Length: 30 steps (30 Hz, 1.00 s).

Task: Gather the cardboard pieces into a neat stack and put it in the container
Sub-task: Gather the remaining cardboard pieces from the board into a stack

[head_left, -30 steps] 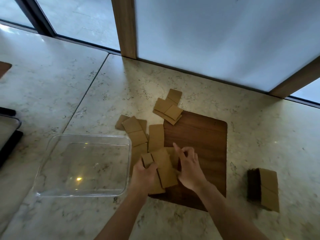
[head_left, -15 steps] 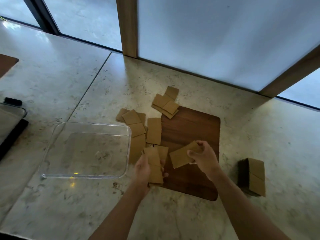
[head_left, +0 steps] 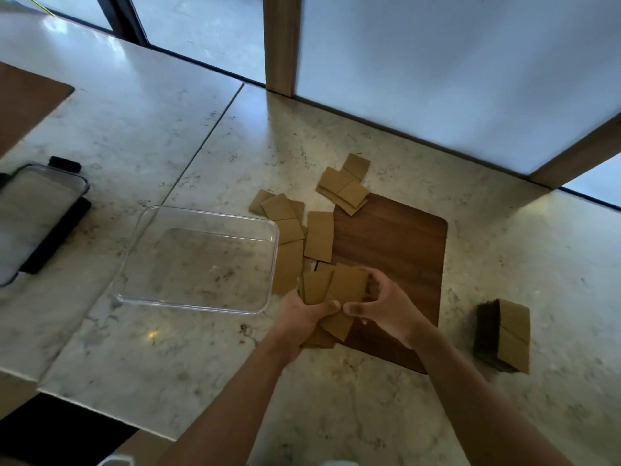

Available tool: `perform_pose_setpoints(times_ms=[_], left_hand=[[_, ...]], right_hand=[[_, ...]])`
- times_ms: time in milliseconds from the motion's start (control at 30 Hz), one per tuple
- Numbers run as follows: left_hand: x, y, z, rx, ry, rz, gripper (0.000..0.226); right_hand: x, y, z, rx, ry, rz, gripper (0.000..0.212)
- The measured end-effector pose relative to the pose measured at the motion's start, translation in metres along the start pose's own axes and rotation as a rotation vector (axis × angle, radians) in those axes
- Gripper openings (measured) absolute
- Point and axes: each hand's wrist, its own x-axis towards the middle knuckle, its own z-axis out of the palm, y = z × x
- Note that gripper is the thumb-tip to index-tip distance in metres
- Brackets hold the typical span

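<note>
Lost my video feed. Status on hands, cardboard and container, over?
Left hand and right hand both shut on a few cardboard pieces over the wooden board. More loose pieces beyond. Clear container empty. Nothing blocking.

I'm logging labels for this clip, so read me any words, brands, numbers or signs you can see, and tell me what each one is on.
None: no text, brand, number or sign can be read in this view.
The cardboard pieces show plain brown faces.
The clear container, the wooden board and the cardboard stack on the right carry no visible markings.
</note>
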Motion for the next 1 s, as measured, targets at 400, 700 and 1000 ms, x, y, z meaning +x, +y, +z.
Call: perform_pose_setpoints(times_ms=[400, 700, 1000], left_hand=[[-0.011, -0.009, -0.008, -0.084, -0.103, -0.126, 0.034], [-0.016, -0.020, -0.030, -0.265, -0.019, -0.125, 0.038], [-0.009, -0.018, -0.019, -0.051, 0.211, 0.105, 0.015]], right_hand=[[-0.003, 0.034, 0.031, 0.046, 0.016, -0.001, 0.028], [0.039, 0.025, 0.047, -0.661, 0.319, 0.032, 0.085], [0.047, 0.017, 0.009, -0.381, 0.290, 0.014, 0.049]])
